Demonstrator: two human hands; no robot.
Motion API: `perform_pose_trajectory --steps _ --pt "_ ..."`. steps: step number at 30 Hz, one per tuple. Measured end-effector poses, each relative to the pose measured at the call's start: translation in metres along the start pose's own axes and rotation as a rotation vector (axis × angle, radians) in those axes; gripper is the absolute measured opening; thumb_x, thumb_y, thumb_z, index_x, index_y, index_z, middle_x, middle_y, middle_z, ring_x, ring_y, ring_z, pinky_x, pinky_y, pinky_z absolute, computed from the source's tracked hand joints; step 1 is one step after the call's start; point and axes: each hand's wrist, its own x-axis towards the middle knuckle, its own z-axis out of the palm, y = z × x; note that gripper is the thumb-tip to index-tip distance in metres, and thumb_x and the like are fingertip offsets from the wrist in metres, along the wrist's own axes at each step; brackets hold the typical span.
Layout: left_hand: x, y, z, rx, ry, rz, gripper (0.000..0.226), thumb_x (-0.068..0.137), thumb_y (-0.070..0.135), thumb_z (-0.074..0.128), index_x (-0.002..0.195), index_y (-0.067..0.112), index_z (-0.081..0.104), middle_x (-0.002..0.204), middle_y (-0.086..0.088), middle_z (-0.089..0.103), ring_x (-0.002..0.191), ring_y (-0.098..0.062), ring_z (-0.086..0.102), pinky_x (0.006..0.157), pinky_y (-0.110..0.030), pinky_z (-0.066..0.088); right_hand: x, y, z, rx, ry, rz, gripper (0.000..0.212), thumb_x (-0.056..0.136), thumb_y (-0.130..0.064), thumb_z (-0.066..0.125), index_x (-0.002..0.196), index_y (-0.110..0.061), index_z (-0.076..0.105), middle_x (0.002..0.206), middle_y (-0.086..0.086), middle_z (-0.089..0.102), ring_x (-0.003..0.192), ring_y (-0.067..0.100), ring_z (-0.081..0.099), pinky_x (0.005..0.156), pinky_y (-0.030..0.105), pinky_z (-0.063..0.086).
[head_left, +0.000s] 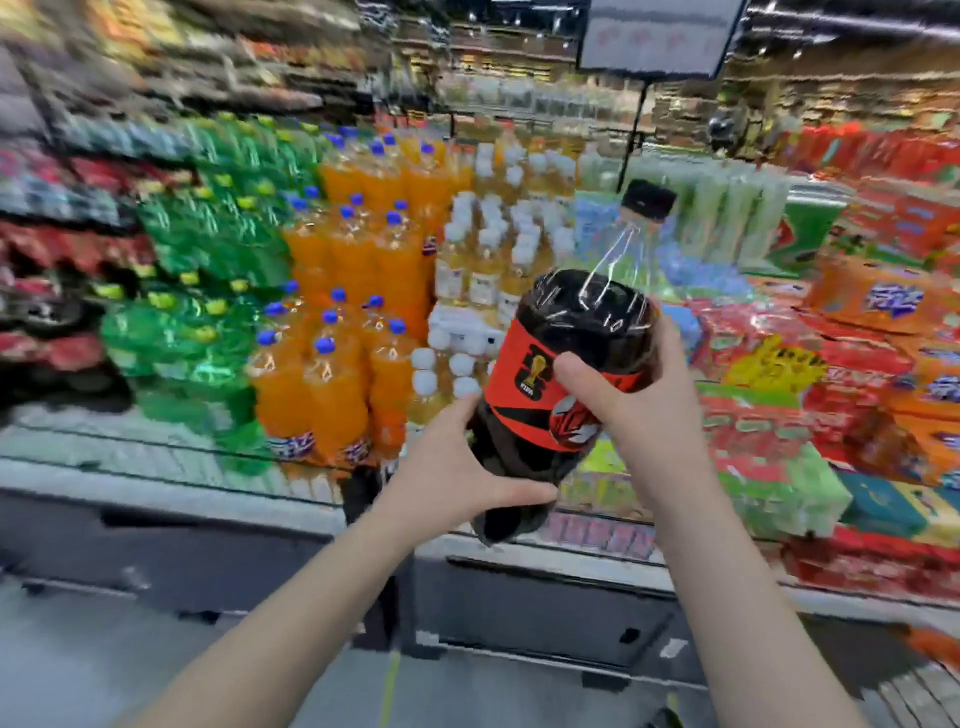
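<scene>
A large dark cola bottle (582, 322) with a red label and a black cap is held in the air in front of a shop display, tilted with its neck up and to the right. My left hand (462, 467) grips its lower body, thumb across the front near the base. My right hand (628, 405) grips the label area from the right, thumb on the red band. The bottle's base is partly hidden behind my left thumb.
Orange soda bottles (353, 291) with blue caps stand on the low display (156, 483) to the left, green bottles (208, 270) beyond them, pale yellow bottles (488, 260) behind. Red and orange boxed goods (841, 374) fill the right. A sign on a pole (657, 36) rises behind.
</scene>
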Motion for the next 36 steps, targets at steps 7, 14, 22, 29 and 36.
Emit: perform_pose_trajectory --steps 7,14,22,29,36 --pt "-0.012 -0.056 -0.113 0.079 0.326 -0.13 0.087 0.049 0.048 0.102 0.124 0.048 0.058 0.116 0.03 0.072 0.11 0.007 0.067 0.103 -0.028 0.054 0.033 0.0 0.145 0.114 -0.32 -0.028 0.088 0.062 -0.046 0.09 0.142 -0.035 0.054 0.124 -0.023 0.07 0.109 -0.009 0.068 0.095 0.024 0.056" --pt "-0.018 -0.096 -0.221 0.14 0.528 -0.222 0.09 0.054 0.049 0.101 0.133 0.046 0.057 0.122 0.028 0.072 0.115 0.008 0.065 0.098 -0.017 0.048 0.063 -0.001 0.288 0.264 -0.587 -0.073 0.088 0.064 -0.038 0.099 0.138 -0.038 0.052 0.117 -0.031 0.07 0.108 -0.012 0.067 0.087 0.012 0.054" --pt "-0.009 -0.146 -0.338 0.183 0.772 -0.324 0.08 0.055 0.041 0.104 0.119 0.056 0.058 0.117 0.033 0.072 0.113 0.01 0.066 0.104 -0.025 0.051 0.096 -0.008 0.451 0.358 -0.818 -0.104 0.083 0.064 -0.034 0.098 0.132 -0.044 0.051 0.116 -0.033 0.07 0.108 -0.015 0.065 0.088 0.006 0.049" --pt "-0.019 -0.191 -0.426 0.151 0.939 -0.393 0.093 0.056 0.034 0.105 0.136 0.037 0.057 0.126 0.022 0.072 0.117 0.006 0.066 0.11 -0.033 0.052 0.096 -0.021 0.578 0.39 -0.988 -0.157 0.089 0.065 -0.026 0.101 0.14 -0.035 0.054 0.119 -0.031 0.07 0.109 -0.014 0.065 0.085 0.002 0.046" --pt "-0.041 -0.244 -0.522 0.146 0.977 -0.4 0.087 0.058 0.026 0.105 0.127 0.048 0.056 0.123 0.027 0.071 0.116 0.008 0.065 0.102 -0.02 0.051 0.075 -0.031 0.692 0.389 -1.045 -0.182 0.09 0.066 -0.025 0.099 0.143 -0.039 0.052 0.122 -0.03 0.068 0.111 -0.015 0.064 0.092 0.009 0.049"
